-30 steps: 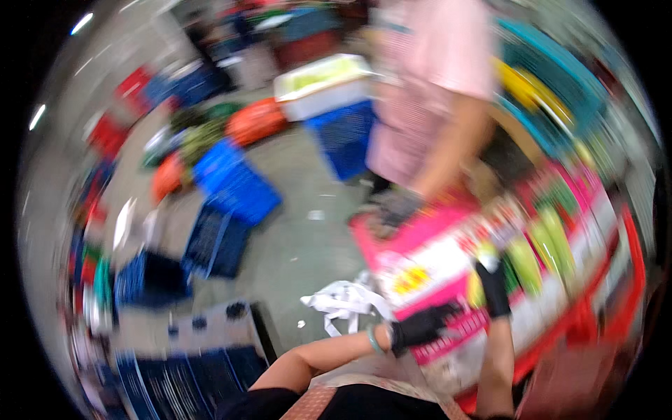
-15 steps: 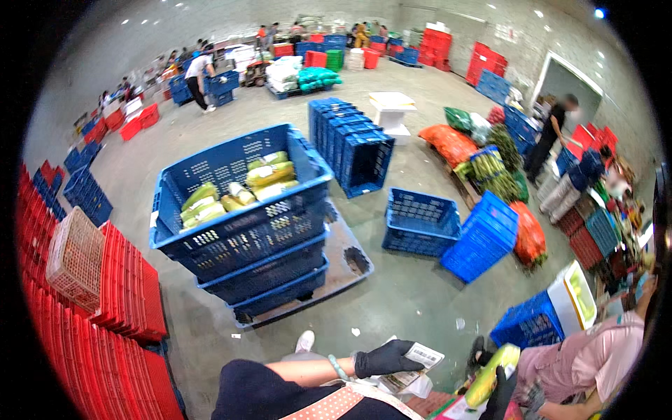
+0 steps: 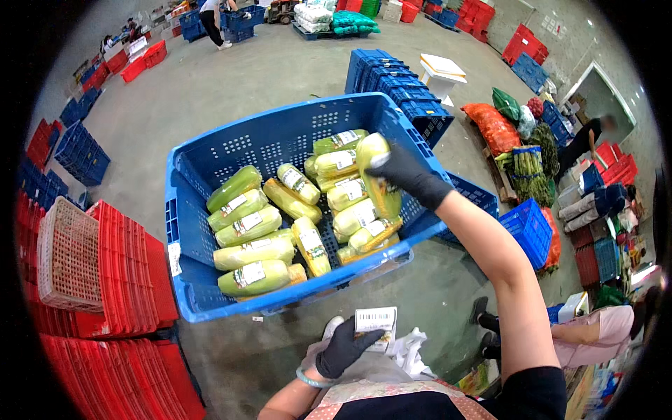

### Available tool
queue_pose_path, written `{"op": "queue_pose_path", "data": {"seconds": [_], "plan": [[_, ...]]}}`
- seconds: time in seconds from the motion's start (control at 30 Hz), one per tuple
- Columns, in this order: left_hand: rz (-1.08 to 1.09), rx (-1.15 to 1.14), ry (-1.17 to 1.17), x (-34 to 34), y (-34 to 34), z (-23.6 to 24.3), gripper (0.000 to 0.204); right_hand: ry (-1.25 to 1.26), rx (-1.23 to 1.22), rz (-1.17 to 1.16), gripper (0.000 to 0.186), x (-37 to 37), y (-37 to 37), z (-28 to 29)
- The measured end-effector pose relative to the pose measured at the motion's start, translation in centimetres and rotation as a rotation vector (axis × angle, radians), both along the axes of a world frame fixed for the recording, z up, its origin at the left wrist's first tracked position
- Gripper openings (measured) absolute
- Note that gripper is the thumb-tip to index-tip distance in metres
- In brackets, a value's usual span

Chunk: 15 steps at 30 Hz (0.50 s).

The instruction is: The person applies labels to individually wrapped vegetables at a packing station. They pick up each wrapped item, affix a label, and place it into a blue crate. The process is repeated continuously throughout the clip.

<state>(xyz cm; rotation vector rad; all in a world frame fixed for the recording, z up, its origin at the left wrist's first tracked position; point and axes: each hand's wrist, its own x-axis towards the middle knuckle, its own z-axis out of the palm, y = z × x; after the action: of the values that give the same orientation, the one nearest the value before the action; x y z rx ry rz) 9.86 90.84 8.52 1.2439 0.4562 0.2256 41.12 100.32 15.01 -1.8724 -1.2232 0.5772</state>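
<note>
Inside a big blue slotted crate (image 3: 259, 143) lie several packs of corn (image 3: 249, 227), pale green and yellow, wrapped in film with white labels. Over the crate's right side, my right hand (image 3: 413, 175), in a black glove, is closed round one corn pack (image 3: 372, 150); its lower part hangs down above the other packs. My left hand (image 3: 343, 348), also gloved, stays close to my body and grips a stack of printed labels (image 3: 376, 320), barcode side up. Crumpled white plastic (image 3: 411, 353) is beside the labels at my apron.
Stacked red crates (image 3: 129, 266) and a pale basket (image 3: 68, 255) stand at left. Behind the blue crate are nested blue crates (image 3: 399, 94) and a white foam box (image 3: 442, 73). Orange sacks (image 3: 490, 126) lie at right. A person in pink (image 3: 595, 336) is at lower right.
My right hand has swung from the lower right up over the crate, carrying the corn pack. My left hand with the labels has shifted left. The crate now appears closer and larger.
</note>
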Motion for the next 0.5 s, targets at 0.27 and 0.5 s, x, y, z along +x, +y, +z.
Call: {"op": "queue_pose_path", "data": {"seconds": [0.27,0.5], "plan": [[-0.015,-0.075,-0.009,-1.2,2.6,-3.7,0.032,-0.972,-0.31,0.479,0.07,0.2,6.3,-7.6],[-0.101,0.082,-0.212,0.1,4.6,-2.6,0.034,-1.185,-0.216,0.671,0.066,0.9,7.5,-7.6]]}}
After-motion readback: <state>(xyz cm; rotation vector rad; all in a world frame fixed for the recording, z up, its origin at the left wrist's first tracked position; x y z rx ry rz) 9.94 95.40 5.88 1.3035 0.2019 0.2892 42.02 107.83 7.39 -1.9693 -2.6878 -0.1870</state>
